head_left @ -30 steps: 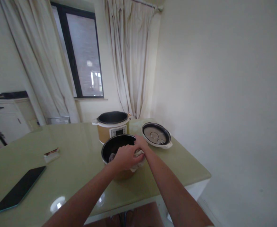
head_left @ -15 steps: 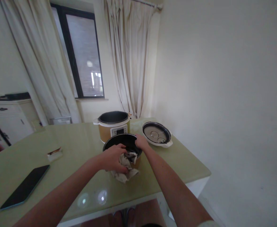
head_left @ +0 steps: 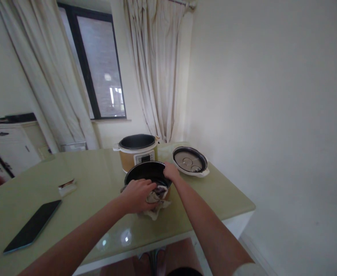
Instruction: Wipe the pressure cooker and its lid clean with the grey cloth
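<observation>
A black inner pot (head_left: 144, 171) stands on the table, its mouth facing up. My right hand (head_left: 171, 171) is closed on the right side of its rim. Over the near rim, my left hand (head_left: 139, 194) grips a crumpled greyish cloth (head_left: 158, 197), part of which hangs down the pot's near outer side. Directly behind the pot is the cooker body (head_left: 126, 159), gold and white with a control panel and an open top. To its right the round cooker lid (head_left: 189, 161) lies with its inner side up.
A dark tablet (head_left: 33, 226) lies on the left of the green table (head_left: 99, 180), with a small whitish packet (head_left: 67, 188) beyond it. A plain wall (head_left: 257, 115) borders the table on the right. Curtains and a window are behind.
My left hand has shifted slightly with the cloth along the near rim, and its fingers lie closer together. My right hand keeps its hold on the pot. The view has shifted a little.
</observation>
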A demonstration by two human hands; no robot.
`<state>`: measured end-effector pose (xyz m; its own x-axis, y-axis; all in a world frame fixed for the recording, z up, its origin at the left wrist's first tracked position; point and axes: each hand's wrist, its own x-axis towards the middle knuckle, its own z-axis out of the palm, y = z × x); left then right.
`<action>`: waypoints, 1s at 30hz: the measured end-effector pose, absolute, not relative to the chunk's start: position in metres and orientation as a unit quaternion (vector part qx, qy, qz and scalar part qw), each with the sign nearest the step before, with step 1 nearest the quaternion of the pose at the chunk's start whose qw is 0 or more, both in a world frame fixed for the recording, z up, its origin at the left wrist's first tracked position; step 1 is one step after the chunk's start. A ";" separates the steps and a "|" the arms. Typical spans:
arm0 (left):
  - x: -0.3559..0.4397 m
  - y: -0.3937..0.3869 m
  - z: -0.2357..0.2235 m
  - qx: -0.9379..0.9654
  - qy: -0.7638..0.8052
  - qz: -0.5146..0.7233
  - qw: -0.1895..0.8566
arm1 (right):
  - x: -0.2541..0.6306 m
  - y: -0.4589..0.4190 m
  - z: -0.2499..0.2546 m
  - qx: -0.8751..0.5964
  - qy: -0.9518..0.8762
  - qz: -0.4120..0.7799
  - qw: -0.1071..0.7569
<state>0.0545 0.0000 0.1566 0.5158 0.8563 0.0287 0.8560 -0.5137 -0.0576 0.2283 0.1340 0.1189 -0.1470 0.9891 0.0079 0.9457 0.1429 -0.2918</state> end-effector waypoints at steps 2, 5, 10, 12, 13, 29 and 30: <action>0.074 -0.002 0.150 -0.862 -0.505 -0.009 0.051 | 0.228 0.133 0.121 -0.648 -0.747 0.115 0.098; 0.107 -0.003 0.143 -0.834 -0.546 -0.036 0.069 | 0.228 0.134 0.122 -0.647 -0.747 0.120 0.096; 0.127 0.003 0.142 -0.827 -0.555 -0.071 0.055 | 0.232 0.141 0.120 -0.631 -0.762 0.114 0.094; 0.114 0.007 0.145 -0.845 -0.530 -0.070 0.028 | 0.235 0.145 0.119 -0.618 -0.773 0.109 0.095; 0.104 0.009 0.146 -0.854 -0.515 -0.067 0.016 | 0.236 0.148 0.119 -0.611 -0.779 0.108 0.095; 0.030 0.018 0.124 -0.908 -0.376 -0.111 0.150 | 0.248 0.163 0.124 -0.636 -0.756 0.128 0.087; 0.046 0.017 0.122 -0.900 -0.393 -0.115 0.148 | 0.252 0.161 0.125 -0.649 -0.746 0.126 0.080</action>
<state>0.0464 0.0171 0.1222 0.6649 0.6728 0.3243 0.7413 -0.6477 -0.1762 0.2516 0.1613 0.1249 -0.1441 0.9885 -0.0448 0.9482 0.1250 -0.2920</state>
